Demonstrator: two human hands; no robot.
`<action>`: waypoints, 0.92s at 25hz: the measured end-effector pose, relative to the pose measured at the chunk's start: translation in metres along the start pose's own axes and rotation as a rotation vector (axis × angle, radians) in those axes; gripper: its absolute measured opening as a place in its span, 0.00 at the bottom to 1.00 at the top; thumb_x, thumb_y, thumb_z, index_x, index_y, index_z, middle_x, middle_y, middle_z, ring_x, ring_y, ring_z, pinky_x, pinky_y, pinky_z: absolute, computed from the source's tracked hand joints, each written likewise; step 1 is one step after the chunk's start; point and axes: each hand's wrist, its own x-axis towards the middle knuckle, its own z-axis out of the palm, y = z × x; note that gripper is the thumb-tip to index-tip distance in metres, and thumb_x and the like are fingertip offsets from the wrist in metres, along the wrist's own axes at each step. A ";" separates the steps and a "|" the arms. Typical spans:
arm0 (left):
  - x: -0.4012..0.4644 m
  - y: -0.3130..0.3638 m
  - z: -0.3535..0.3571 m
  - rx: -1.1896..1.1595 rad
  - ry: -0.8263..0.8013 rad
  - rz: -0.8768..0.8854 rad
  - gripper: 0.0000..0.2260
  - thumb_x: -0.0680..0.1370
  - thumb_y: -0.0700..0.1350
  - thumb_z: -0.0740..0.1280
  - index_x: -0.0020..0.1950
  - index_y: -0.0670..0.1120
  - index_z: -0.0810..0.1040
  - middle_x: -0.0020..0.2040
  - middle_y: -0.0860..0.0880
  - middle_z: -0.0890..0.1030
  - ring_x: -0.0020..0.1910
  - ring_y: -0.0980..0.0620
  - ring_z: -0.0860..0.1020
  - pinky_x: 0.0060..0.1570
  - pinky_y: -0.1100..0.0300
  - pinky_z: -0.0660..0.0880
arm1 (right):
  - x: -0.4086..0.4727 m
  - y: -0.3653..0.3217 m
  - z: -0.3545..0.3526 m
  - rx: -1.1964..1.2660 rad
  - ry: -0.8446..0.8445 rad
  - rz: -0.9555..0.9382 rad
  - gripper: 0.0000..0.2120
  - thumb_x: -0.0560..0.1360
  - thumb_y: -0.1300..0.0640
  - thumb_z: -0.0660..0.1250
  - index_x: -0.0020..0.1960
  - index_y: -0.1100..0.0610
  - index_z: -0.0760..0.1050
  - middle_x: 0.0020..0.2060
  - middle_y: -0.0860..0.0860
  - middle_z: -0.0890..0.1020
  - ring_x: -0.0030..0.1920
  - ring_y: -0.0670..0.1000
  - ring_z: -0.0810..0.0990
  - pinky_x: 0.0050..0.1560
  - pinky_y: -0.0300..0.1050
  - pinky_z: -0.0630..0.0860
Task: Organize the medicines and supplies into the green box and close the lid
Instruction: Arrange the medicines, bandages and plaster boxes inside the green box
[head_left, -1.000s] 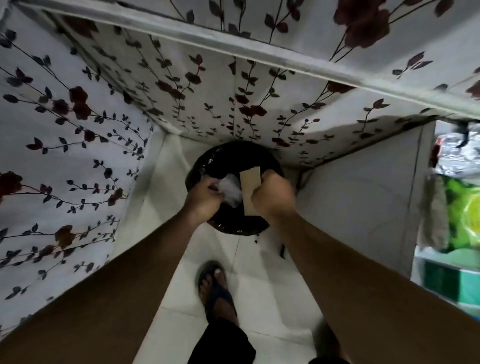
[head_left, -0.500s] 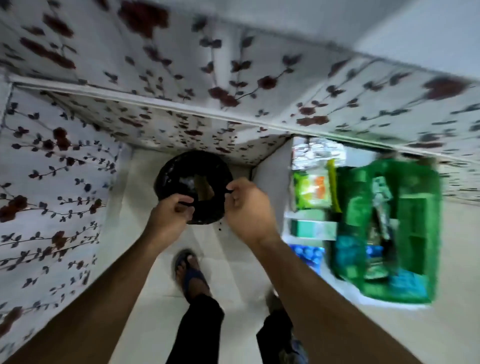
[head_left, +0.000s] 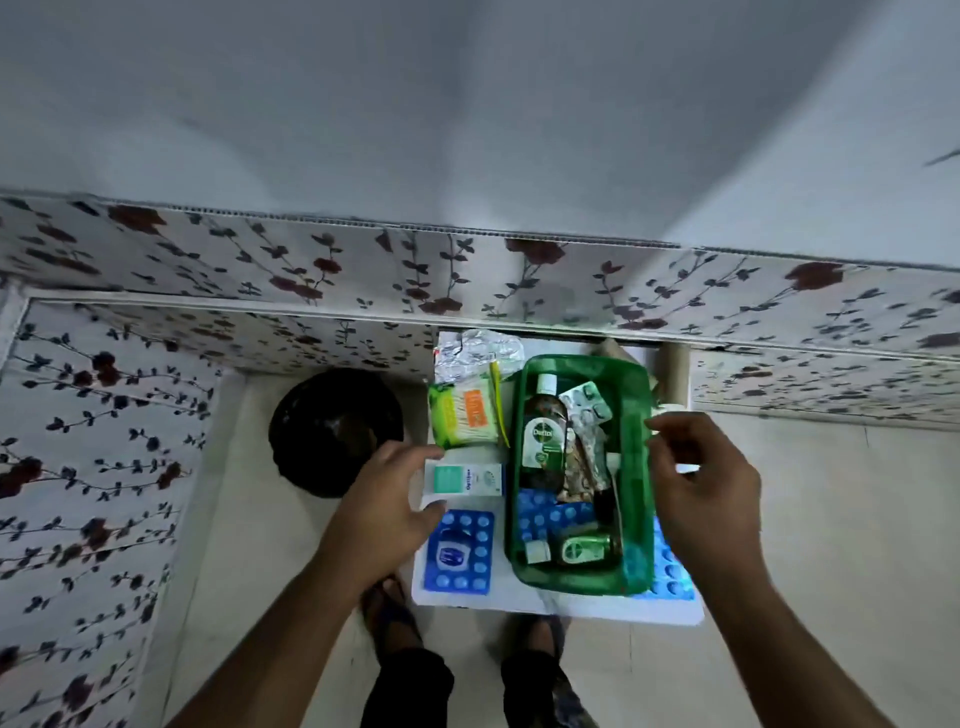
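Note:
The green box (head_left: 636, 467) stands without a lid on a small white table (head_left: 519, 597). Inside lie a Dettol bottle (head_left: 543, 431), silver pill strips (head_left: 587, 402), a blue blister pack and a small green bottle (head_left: 584, 549). Left of the box sit a cotton-swab pack (head_left: 465, 413), a white and teal carton (head_left: 465, 479), a blue blister sheet (head_left: 460, 552) with a small jar on it, and crumpled foil strips (head_left: 475, 353). My left hand (head_left: 387, 506) hovers open by the carton. My right hand (head_left: 701, 483) is open over the box's right wall.
A black bin (head_left: 332, 428) stands on the tiled floor left of the table. Floral-patterned panels (head_left: 104, 441) wall in the left and back. My feet in sandals (head_left: 389, 613) are at the table's front edge. Another blue sheet (head_left: 670, 571) pokes out right of the box.
Both hands dropped the wrapper and card into the black bin, then left it. My view swung right and the hands now hover over the table and green box.

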 end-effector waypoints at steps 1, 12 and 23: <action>0.002 0.001 0.007 0.053 0.007 0.032 0.23 0.69 0.47 0.75 0.63 0.55 0.76 0.56 0.55 0.73 0.56 0.55 0.75 0.54 0.56 0.76 | 0.008 0.021 -0.009 -0.049 0.036 0.052 0.08 0.74 0.64 0.67 0.46 0.51 0.79 0.37 0.45 0.82 0.39 0.40 0.80 0.40 0.29 0.72; 0.027 0.001 0.034 0.533 0.068 0.236 0.21 0.66 0.47 0.77 0.58 0.46 0.82 0.50 0.47 0.80 0.48 0.44 0.75 0.43 0.52 0.79 | 0.045 0.129 0.005 -0.300 -0.132 0.310 0.15 0.72 0.47 0.71 0.56 0.49 0.76 0.51 0.50 0.82 0.48 0.55 0.81 0.47 0.49 0.78; -0.021 0.081 -0.019 0.283 0.259 0.033 0.13 0.63 0.53 0.76 0.42 0.49 0.79 0.36 0.56 0.76 0.29 0.58 0.73 0.27 0.68 0.66 | 0.053 0.115 -0.011 -0.293 -0.180 0.381 0.08 0.70 0.53 0.69 0.49 0.53 0.78 0.41 0.48 0.82 0.40 0.52 0.79 0.37 0.44 0.70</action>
